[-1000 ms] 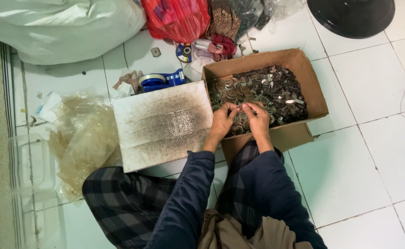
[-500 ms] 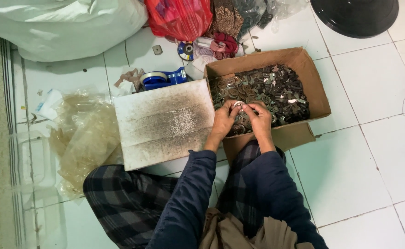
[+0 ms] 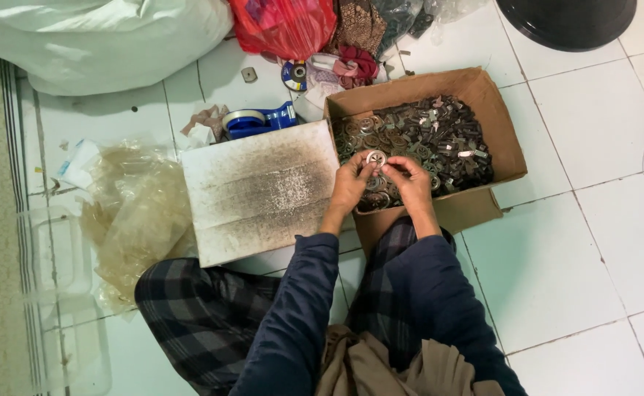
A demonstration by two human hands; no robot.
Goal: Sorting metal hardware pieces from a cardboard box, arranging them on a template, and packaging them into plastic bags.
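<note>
Round metal disc [image 3: 375, 158], small and silvery with a centre hole, sits pinched between the left hand [image 3: 351, 185] and right hand [image 3: 412, 183], both clamped on it over the near edge of one brown cardboard box [image 3: 499, 132]. Dark metal parts [image 3: 439, 136] fill the box. Left lies a speckled white board [image 3: 263, 191]; farther off, one blue tape dispenser [image 3: 257, 119], a red plastic bag [image 3: 281, 26].

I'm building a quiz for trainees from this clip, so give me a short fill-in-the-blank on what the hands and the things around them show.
1. Both hands, left hand and right hand, hold a small round metal ____ over the box.
2. The cardboard box is full of small ____ parts.
3. Behind the dusty white board lies a ____ tape dispenser.

Missing words: disc; metal; blue
</note>
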